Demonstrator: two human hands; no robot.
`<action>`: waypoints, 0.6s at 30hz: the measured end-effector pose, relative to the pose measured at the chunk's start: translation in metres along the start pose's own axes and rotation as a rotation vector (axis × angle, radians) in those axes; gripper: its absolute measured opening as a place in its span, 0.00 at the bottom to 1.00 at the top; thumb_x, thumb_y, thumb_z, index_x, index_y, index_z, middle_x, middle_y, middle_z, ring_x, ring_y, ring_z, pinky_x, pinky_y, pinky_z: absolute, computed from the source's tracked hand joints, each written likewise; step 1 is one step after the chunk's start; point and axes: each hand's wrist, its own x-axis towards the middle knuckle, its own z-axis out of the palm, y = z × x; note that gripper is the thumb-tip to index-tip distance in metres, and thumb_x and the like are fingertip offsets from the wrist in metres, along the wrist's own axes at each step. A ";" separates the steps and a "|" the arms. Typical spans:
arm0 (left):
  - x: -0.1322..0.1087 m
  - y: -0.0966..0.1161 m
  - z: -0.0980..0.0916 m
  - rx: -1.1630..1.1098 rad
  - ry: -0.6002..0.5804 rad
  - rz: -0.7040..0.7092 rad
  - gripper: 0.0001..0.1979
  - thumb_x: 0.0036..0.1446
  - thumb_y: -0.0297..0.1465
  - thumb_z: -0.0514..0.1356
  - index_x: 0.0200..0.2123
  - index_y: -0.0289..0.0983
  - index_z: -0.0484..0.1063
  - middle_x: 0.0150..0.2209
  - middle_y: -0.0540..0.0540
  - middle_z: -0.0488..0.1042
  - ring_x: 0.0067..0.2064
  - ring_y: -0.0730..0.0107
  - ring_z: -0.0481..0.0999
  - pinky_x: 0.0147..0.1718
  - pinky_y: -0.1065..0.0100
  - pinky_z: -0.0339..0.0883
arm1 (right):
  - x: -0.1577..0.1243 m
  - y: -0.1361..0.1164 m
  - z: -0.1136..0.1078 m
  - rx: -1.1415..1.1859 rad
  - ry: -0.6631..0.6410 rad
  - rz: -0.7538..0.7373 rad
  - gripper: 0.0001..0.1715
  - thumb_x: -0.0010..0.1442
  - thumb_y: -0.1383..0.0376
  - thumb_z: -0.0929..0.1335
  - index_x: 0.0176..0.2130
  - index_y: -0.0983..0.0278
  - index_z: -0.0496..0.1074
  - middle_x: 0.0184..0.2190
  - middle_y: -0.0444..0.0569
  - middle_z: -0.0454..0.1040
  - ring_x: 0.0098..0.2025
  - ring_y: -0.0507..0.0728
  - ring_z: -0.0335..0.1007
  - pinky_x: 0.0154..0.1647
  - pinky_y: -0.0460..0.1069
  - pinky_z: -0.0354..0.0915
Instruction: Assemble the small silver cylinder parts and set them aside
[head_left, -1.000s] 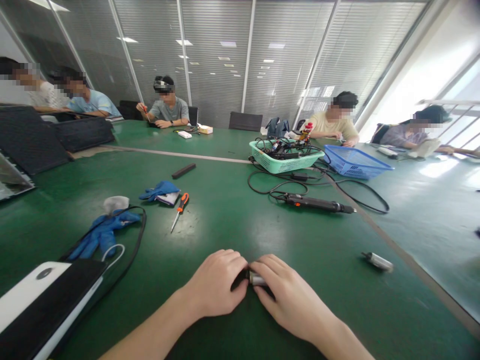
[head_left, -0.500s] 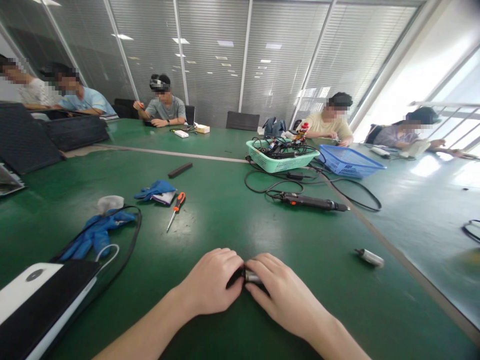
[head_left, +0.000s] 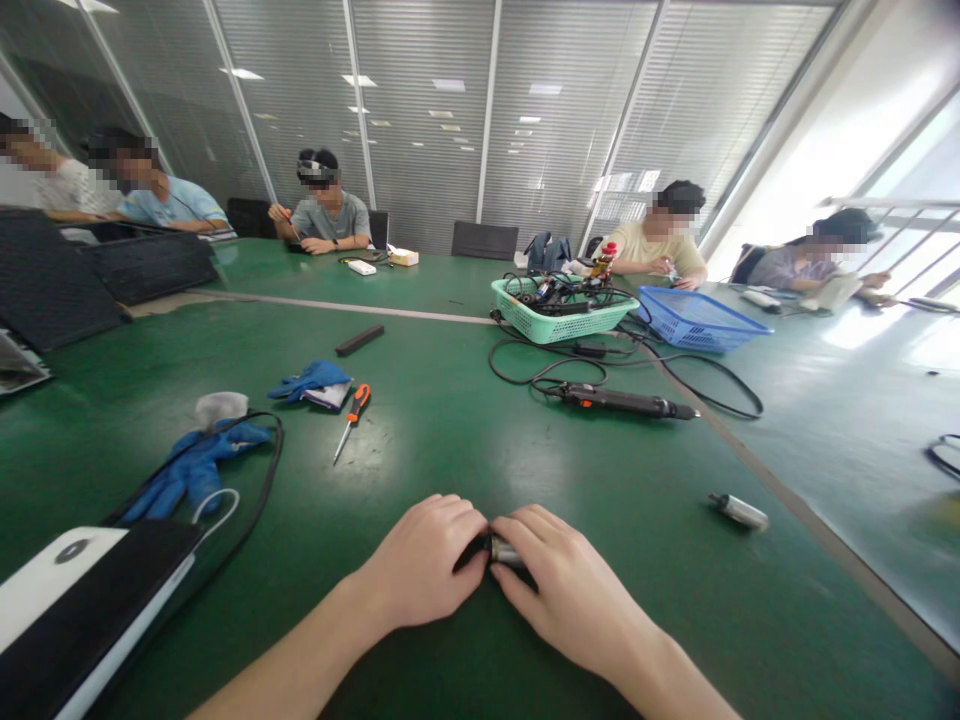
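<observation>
Head view: the left hand and the right hand meet above the green table, backs upward, fingertips nearly touching; a small metal cylinder lies roughly crosswise between them. The right fingers are narrow, index side over the bright body and thumb along its near side; the cylinder runs back beneath the right fingers, where its far end is hidden. The left fingers are curled narrow about the dark end, thumb on the near side; the exact contact inside the left grip is in shadow and cannot be told. Only a short bright section shows in the gap between the two sets of fingertips.

Surroundings, referred to the fingers: a second cylinder lies well to the right of the right fingers, dark tip toward them; a black power tool lies beyond the right fingers, its cord leading toward a green basket filled with cables; a blue basket stands just beside that basket; an orange-handled screwdriver lies beyond and left of the left fingers, near a folded blue glove; a white-and-black device sits well left of the left fingers.
</observation>
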 end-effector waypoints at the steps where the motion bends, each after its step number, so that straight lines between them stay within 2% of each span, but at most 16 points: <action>1: 0.000 0.000 0.000 0.001 -0.001 -0.001 0.02 0.64 0.28 0.58 0.36 0.38 0.68 0.35 0.48 0.71 0.38 0.62 0.70 0.39 0.62 0.61 | 0.000 0.000 0.000 -0.002 -0.003 0.003 0.17 0.65 0.72 0.69 0.53 0.61 0.70 0.44 0.50 0.74 0.47 0.62 0.70 0.48 0.58 0.69; 9: 0.001 0.001 0.000 0.005 -0.013 0.006 0.02 0.64 0.27 0.59 0.36 0.38 0.69 0.35 0.49 0.71 0.39 0.63 0.70 0.39 0.62 0.62 | -0.001 -0.001 -0.001 0.000 -0.013 0.012 0.14 0.65 0.70 0.71 0.51 0.61 0.70 0.45 0.49 0.74 0.47 0.62 0.70 0.48 0.58 0.69; 18: 0.001 0.000 0.001 0.020 -0.007 0.013 0.03 0.64 0.27 0.58 0.36 0.38 0.69 0.35 0.49 0.72 0.38 0.63 0.70 0.39 0.62 0.62 | 0.000 0.001 0.000 -0.027 -0.011 0.000 0.16 0.65 0.70 0.71 0.52 0.61 0.70 0.44 0.49 0.74 0.47 0.62 0.70 0.48 0.57 0.69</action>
